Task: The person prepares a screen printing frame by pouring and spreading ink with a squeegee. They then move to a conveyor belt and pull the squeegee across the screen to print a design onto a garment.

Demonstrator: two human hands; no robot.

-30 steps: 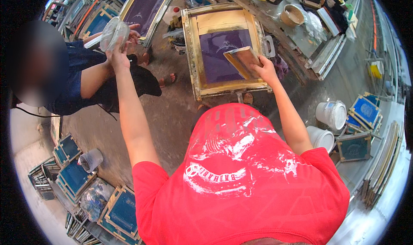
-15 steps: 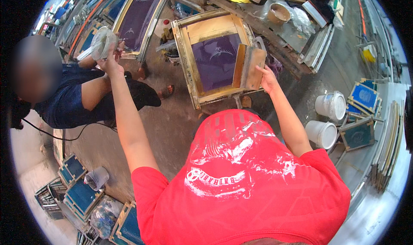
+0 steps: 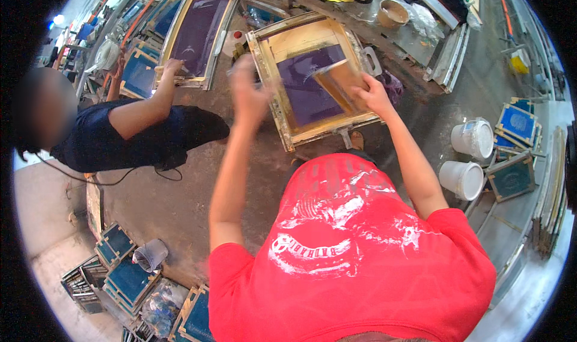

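Note:
My right hand (image 3: 375, 95) grips a wide wooden-handled squeegee (image 3: 336, 80), held tilted over the right half of a screen-printing frame (image 3: 318, 131) with purple mesh (image 3: 294, 92) and a pale design. My left hand (image 3: 249, 92), smeared by motion, is raised at that frame's left edge; whether it holds anything is unclear. To the left, a co-worker in dark clothes (image 3: 96, 137) reaches with one hand (image 3: 171, 68) to the lower end of a second purple screen (image 3: 201, 29).
Worktop (image 3: 421, 50) at back right carries a brown tub (image 3: 392, 14), cans and plastic. White buckets (image 3: 472, 139) and blue screens (image 3: 517, 125) stand at right. More screens (image 3: 126, 282) and a grey bucket (image 3: 150, 255) lie lower left; a cable (image 3: 108, 183) loops beside the co-worker.
My left hand has let go of the clear container and swung right toward my screen. The co-worker's arm now reaches to the second screen. The squeegee's angle has shifted in my right hand.

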